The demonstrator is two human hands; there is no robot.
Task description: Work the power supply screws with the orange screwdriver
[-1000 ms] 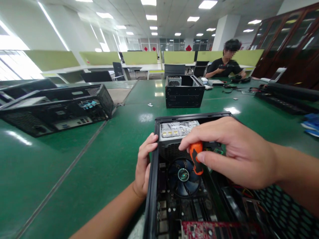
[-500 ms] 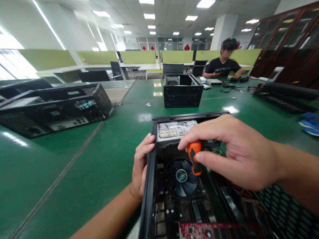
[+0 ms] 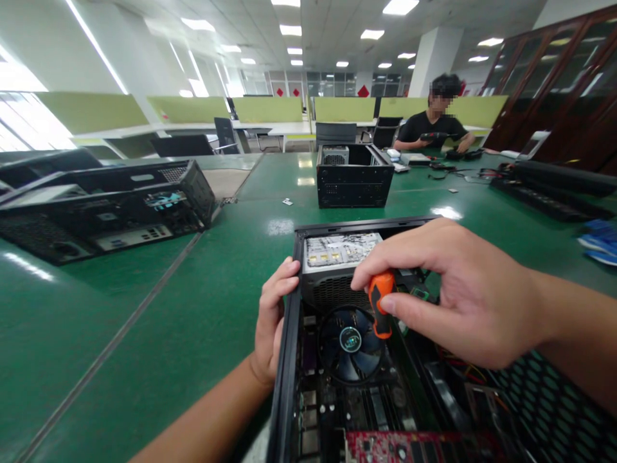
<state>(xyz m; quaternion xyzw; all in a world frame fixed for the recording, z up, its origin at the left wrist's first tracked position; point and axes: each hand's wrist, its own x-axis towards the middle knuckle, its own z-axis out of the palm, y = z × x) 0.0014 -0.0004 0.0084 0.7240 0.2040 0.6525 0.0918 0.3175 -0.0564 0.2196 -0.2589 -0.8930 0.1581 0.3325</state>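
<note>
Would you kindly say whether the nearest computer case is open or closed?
The case is open: its fan and red board lie exposed.

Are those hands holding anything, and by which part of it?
The right hand holds an orange-and-black tool, apparently a screwdriver, by its handle. The left hand touches the computer case along its left edge; whether it grips is unclear.
</note>
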